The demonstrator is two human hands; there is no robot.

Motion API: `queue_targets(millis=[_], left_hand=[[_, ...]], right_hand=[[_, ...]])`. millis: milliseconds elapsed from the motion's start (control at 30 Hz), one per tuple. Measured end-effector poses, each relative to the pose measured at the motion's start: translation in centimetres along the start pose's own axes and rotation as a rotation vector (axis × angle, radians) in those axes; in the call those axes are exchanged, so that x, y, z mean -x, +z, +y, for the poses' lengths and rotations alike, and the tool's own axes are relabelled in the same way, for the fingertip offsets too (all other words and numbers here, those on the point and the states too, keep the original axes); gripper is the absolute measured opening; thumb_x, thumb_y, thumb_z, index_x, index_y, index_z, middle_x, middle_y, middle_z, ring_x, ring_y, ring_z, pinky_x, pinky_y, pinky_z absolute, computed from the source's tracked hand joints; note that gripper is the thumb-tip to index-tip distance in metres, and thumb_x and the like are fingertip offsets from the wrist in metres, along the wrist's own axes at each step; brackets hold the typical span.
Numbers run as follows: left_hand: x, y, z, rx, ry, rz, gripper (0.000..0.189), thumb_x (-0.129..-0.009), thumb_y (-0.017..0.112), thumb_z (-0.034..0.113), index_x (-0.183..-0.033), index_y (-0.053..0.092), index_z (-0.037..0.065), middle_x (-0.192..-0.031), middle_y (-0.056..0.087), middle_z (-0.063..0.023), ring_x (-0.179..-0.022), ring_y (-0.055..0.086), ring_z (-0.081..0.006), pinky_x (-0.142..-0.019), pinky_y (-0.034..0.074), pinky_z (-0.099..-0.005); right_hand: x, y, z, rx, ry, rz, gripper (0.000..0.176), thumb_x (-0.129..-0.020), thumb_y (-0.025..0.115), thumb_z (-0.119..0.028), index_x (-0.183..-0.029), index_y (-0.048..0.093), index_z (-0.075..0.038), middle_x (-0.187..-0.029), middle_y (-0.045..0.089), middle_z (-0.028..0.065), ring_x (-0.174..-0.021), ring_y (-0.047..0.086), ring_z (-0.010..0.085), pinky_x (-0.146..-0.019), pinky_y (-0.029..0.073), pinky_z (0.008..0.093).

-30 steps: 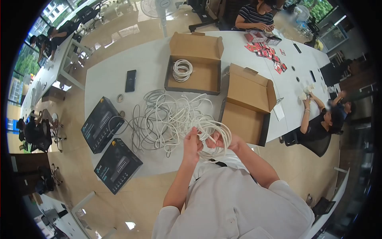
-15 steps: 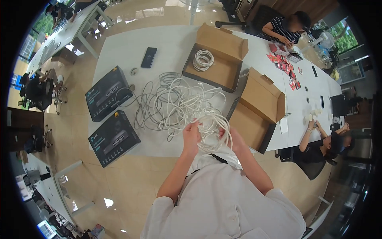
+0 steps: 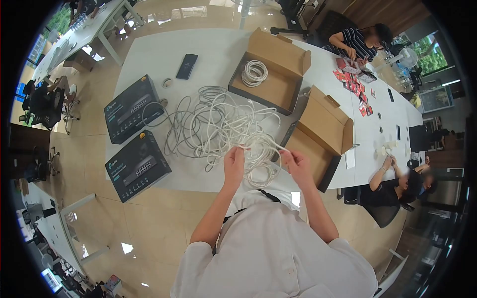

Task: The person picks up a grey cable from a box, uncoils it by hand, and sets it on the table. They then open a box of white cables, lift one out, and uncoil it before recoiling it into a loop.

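Note:
A tangled heap of white cable lies in the middle of the white table, with grey cable spilling from its left side. At the near edge of the heap, my left hand is closed in a pinch on a strand of white cable. My right hand grips another stretch of it, a little to the right, and the cable runs taut between that hand and the pile. Loose white loops hang between and just beyond both hands.
Two black switch boxes lie left of the cables, a phone and a tape roll behind. An open box holds a coiled white cable; another open box stands near my right hand. Two people sit working at the right side.
My right hand has moved right, away from the left, drawing out a strand. The loops it held have dropped onto the pile. My left hand has shifted slightly left.

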State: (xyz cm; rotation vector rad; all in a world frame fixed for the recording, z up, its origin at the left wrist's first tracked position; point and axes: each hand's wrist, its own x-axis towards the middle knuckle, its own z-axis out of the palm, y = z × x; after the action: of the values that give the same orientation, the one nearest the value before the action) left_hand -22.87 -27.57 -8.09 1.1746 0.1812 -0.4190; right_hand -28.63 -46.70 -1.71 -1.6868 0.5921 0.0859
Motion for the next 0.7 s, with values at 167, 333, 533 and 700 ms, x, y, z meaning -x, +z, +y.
queue_targets(millis=[167,333,533,700], left_hand=[[0.7,-0.7,-0.1,0.049,-0.136,-0.230,0.020,-0.092,0.051,0.018,-0.105,0.057,0.004,-0.082,0.057,-0.0031,-0.077,0.054,-0.0109,-0.068,0.043,-0.0239],[1.4,0.4,2.1,0.204,-0.287,-0.364,0.021,-0.089,0.054,0.009,-0.110,0.055,0.006,-0.097,0.064,-0.0067,-0.087,0.062,-0.0166,-0.077,0.050,-0.0301],[0.3,0.1,0.5,0.471,-0.290,-0.280,0.020,-0.089,0.059,0.009,-0.109,0.055,0.006,-0.098,0.064,-0.0069,-0.086,0.064,-0.0159,-0.076,0.053,-0.0293],[1.1,1.2,0.7,0.129,-0.197,-0.225,0.014,-0.088,0.065,0.015,-0.098,0.062,0.005,-0.088,0.065,-0.0026,-0.075,0.061,-0.0083,-0.062,0.050,-0.0224]], right_hand=[[-0.9,-2.3,-1.3,-0.028,-0.171,0.107,0.018,-0.092,0.060,-0.014,-0.101,0.068,0.000,-0.075,0.061,-0.0011,-0.067,0.051,0.0042,-0.060,0.041,0.0188],[-0.6,-3.0,-2.3,-0.545,-0.224,-0.396,0.041,-0.093,0.057,-0.017,-0.131,0.048,-0.005,-0.107,0.061,0.0099,-0.094,0.058,0.0162,-0.084,0.045,0.0297],[0.4,0.2,-0.8,-0.638,-0.067,-0.581,0.070,-0.095,0.051,-0.035,-0.148,0.014,-0.008,-0.141,0.037,0.0177,-0.131,0.038,0.0274,-0.106,0.033,0.0426],[1.2,2.2,2.2,-0.370,0.024,-0.551,0.085,-0.083,0.070,-0.014,-0.148,0.014,-0.008,-0.135,0.043,0.0150,-0.124,0.044,0.0226,-0.104,0.035,0.0372]])
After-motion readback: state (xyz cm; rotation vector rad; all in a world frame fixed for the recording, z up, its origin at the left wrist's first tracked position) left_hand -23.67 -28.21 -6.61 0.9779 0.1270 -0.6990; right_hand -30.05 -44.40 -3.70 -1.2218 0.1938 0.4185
